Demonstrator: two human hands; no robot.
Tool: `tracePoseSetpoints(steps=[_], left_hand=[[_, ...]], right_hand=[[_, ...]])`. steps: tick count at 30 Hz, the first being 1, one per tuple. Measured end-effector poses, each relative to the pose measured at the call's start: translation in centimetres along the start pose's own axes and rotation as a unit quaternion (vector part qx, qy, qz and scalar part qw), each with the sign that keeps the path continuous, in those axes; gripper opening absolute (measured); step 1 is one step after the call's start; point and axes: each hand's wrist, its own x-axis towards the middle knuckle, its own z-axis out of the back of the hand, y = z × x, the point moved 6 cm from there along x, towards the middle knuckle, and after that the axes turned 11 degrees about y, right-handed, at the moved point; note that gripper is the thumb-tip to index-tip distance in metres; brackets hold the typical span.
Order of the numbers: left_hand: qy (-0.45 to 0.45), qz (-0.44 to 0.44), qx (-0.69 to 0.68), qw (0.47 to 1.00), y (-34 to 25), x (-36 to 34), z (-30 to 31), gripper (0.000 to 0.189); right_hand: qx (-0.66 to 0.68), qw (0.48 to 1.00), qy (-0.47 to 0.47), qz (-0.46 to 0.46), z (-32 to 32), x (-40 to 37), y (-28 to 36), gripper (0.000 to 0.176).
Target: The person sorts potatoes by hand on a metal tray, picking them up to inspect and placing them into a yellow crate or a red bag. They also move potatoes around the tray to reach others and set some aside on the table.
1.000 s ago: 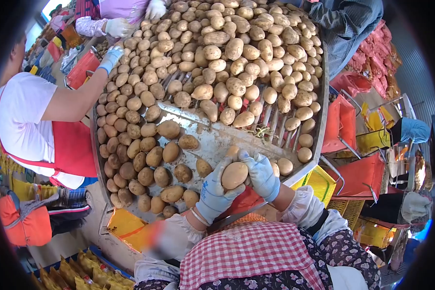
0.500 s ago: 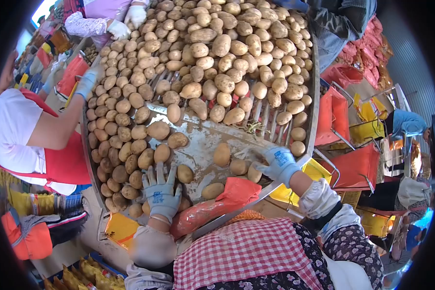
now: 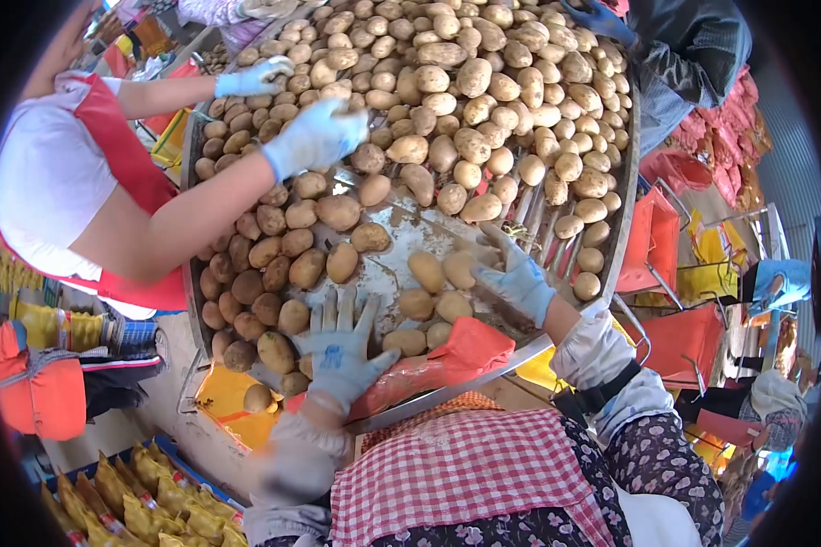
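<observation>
Spreads left hand (image 3: 337,356) and right hand (image 3: 524,286), both released, either side of loose potatoes (image 3: 416,304), apparently confining them on counter (image 3: 379,281).

The metal desk (image 3: 380,296) is showing a scuffed, dull-shining surface; the potatoes (image 3: 474,77) are looking matt and earthy, the red plastic bag (image 3: 473,350) is gleaming, and the checked cloth apron (image 3: 465,474) is appearing matt.
</observation>
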Motion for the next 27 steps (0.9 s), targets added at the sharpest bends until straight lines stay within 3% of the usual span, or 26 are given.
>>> tracePoseSetpoints(steps=[1, 2, 3, 4, 5, 6, 7, 8, 9, 10, 12, 13, 14, 15, 16, 17, 18, 20, 21, 23, 24, 26, 27], left_hand=[[-0.002, 0.006, 0.0, 1.0, 1.1, 0.2, -0.7, 0.067], [-0.015, 0.045, 0.028, 0.999, 3.0, 0.1, -1.0, 0.067], [-0.028, 0.083, 0.056, 0.995, 4.7, -0.4, -1.0, 0.067], [-0.029, 0.089, 0.055, 0.994, 5.9, -1.2, -0.8, 0.067], [-0.058, 0.12, 0.089, 0.987, 7.0, -2.5, -0.2, 0.066], [-0.086, 0.15, 0.124, 0.977, 7.7, -3.9, 0.4, 0.066], [-0.098, 0.207, 0.112, 0.967, 8.5, -5.1, 0.8, 0.058], [-0.097, 0.211, 0.112, 0.966, 7.8, -5.6, 1.4, 0.058], [-0.124, 0.176, 0.07, 0.974, 6.1, -5.8, 2.4, 0.055], [-0.149, 0.142, 0.027, 0.978, 4.4, -6.0, 3.5, 0.051], [-0.027, 0.026, -0.042, 0.998, 1.6, -5.8, 3.1, 0.051], [0.044, -0.022, -0.087, 0.995, 0.5, -6.1, 2.2, 0.051], [0.042, -0.015, -0.089, 0.995, 0.2, -7.0, 0.8, 0.051], [0.0, -0.017, -0.102, 0.995, -0.1, -8.3, -0.9, 0.05], [-0.041, -0.018, -0.113, 0.993, -0.2, -9.1, -2.4, 0.049], [-0.041, -0.011, -0.112, 0.993, -0.1, -9.1, -2.9, 0.049], [-0.032, -0.01, -0.087, 0.996, -0.2, -8.8, -3.3, 0.051], [-0.029, 0.0, -0.063, 0.998, -0.9, -7.7, -3.7, 0.053], [-0.002, -0.007, -0.071, 0.997, -1.6, -6.9, -4.1, 0.052], [0.031, -0.007, -0.082, 0.996, -3.4, -5.5, -4.4, 0.052], [0.03, -0.004, -0.082, 0.996, -3.7, -5.4, -4.2, 0.052], [0.002, -0.024, -0.118, 0.993, -3.6, -5.3, -3.6, 0.049], [0.0, -0.019, -0.118, 0.993, -2.8, -5.5, -3.3, 0.049]], right_hand=[[0.087, 0.991, -0.04, 0.094, 0.0, 0.6, 1.3, 0.07], [0.087, 0.991, -0.034, 0.097, 0.9, 0.8, 3.2, 0.07], [-0.082, 0.993, 0.077, -0.03, 1.3, 0.7, 5.0, 0.068], [-0.248, 0.939, 0.182, -0.153, 1.4, 0.3, 5.2, 0.066], [-0.299, 0.914, 0.224, -0.161, 0.9, -0.1, 4.8, 0.066], [-0.3, 0.912, 0.23, -0.159, -0.1, -0.1, 4.3, 0.066], [-0.228, 0.934, 0.258, -0.099, -2.2, 0.0, 3.8, 0.066], [-0.154, 0.946, 0.283, -0.039, -4.1, 0.0, 3.4, 0.065], [-0.079, 0.967, 0.232, 0.065, -5.2, 0.2, 4.9, 0.064], [-0.08, 0.966, 0.237, 0.068, -6.0, 0.6, 5.3, 0.064], [0.061, 0.981, 0.169, 0.079, -5.9, 1.3, 7.2, 0.056], [0.061, 0.979, 0.174, 0.082, -5.7, 1.1, 8.4, 0.056], [-0.107, 0.962, 0.246, 0.043, -5.7, 0.6, 9.8, 0.053], [-0.273, 0.911, 0.309, 0.006, -5.7, 0.0, 10.8, 0.051], [-0.429, 0.828, 0.359, -0.03, -5.9, -0.3, 10.8, 0.051], [-0.458, 0.804, 0.379, -0.015, -7.9, -0.7, 8.6, 0.055], [-0.46, 0.802, 0.381, -0.009, -9.3, -0.7, 7.6, 0.055], [-0.38, 0.87, 0.314, 0.014, -10.4, 0.2, 7.5, 0.056], [-0.382, 0.868, 0.317, 0.019, -10.6, 0.6, 7.9, 0.056], [-0.081, 0.972, 0.215, 0.047, -9.5, 2.1, 9.4, 0.059], [-0.081, 0.972, 0.217, 0.048, -9.2, 2.2, 10.4, 0.059], [-0.31, 0.919, 0.238, -0.057, -8.0, 2.1, 11.6, 0.054], [-0.348, 0.886, 0.299, -0.071, -8.5, 1.7, 11.7, 0.051]])
